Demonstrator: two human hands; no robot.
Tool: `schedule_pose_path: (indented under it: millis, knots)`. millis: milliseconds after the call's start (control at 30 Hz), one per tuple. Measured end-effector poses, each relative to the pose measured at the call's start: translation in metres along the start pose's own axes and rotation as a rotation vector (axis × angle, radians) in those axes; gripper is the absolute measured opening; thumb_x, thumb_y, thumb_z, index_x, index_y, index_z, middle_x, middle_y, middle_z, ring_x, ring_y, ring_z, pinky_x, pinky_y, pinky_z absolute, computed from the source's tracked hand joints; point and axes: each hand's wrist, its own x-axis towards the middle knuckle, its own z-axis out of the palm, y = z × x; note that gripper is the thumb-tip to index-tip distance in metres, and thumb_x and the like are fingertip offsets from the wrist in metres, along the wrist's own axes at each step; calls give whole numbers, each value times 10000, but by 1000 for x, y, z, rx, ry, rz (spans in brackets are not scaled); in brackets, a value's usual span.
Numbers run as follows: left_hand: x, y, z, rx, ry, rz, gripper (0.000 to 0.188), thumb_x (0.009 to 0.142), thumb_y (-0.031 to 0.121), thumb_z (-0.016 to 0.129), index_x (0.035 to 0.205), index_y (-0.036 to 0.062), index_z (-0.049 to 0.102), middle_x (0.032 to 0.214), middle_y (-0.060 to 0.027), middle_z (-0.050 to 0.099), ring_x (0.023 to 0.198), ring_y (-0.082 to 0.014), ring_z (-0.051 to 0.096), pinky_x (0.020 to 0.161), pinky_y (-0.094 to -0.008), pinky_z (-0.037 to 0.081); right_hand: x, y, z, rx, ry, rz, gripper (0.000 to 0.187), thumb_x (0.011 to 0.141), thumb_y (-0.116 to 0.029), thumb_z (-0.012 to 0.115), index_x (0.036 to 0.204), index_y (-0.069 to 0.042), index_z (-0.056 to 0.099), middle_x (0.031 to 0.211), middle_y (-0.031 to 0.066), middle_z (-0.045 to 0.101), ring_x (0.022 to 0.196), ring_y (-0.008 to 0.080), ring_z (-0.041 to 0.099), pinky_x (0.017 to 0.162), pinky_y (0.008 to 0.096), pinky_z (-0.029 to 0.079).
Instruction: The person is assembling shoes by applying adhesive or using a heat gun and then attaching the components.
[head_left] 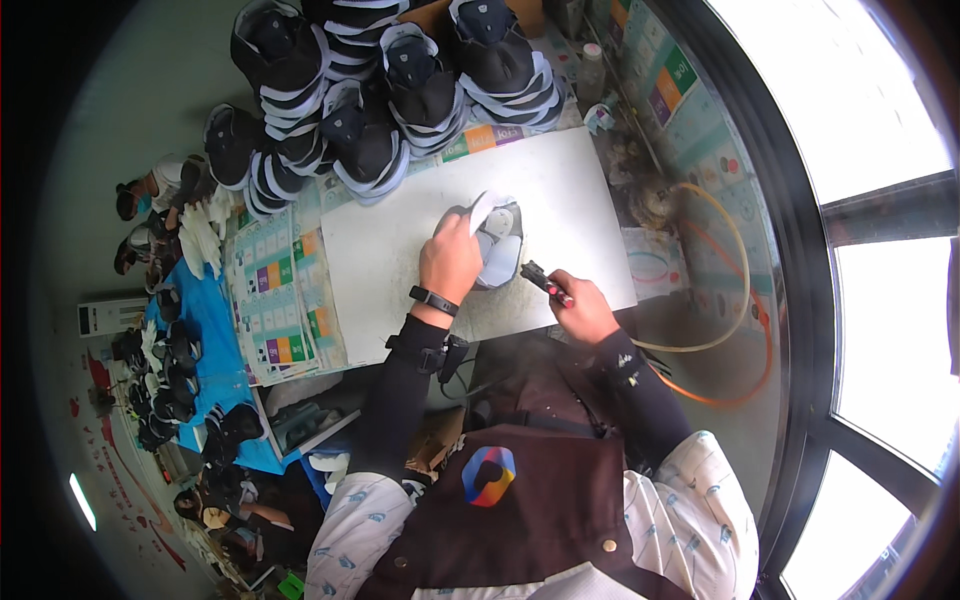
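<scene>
My left hand [452, 262] is closed on a light-coloured flap at the upper left of a shoe upper [500, 262]. The upper lies on the white board [375, 240], its pale grey lining facing up and a dark edge showing around it. A little to the right, my right hand [585, 308] grips a black hand tool with red parts [543, 285]. Its tip points toward the upper's right edge, close to it. I cannot make out what kind of tool it is. The fingertips of my left hand are partly hidden by the flap.
Stacks of black-and-grey shoe uppers [430, 85] stand along the board's far side. Yellow and orange hoses [745, 290] loop on the right, beside a window frame [800, 250]. A bottle [591, 70] stands at the far right. Other people work at a blue table [215, 345] leftward.
</scene>
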Motion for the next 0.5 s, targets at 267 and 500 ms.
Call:
schedule_pose_path:
  millis: [267, 500]
  knots:
    - [-18, 7, 1, -20, -30, 46, 219, 911, 83, 615, 1101, 33, 712, 984, -162, 682, 838, -415, 689, 736, -503, 577, 16, 17, 24, -69, -57, -31, 275, 802, -84, 579, 1063, -41, 656, 822, 276, 686, 841, 497, 671, 790, 583, 517]
    - [-44, 11, -12, -81, -59, -32, 254, 870, 59, 640, 1122, 33, 655, 992, -182, 679, 910, -437, 672, 771, -527, 555, 16, 13, 15, -44, -61, 40, 301, 789, -98, 577, 1070, -34, 665, 839, 292, 683, 862, 506, 664, 813, 574, 523]
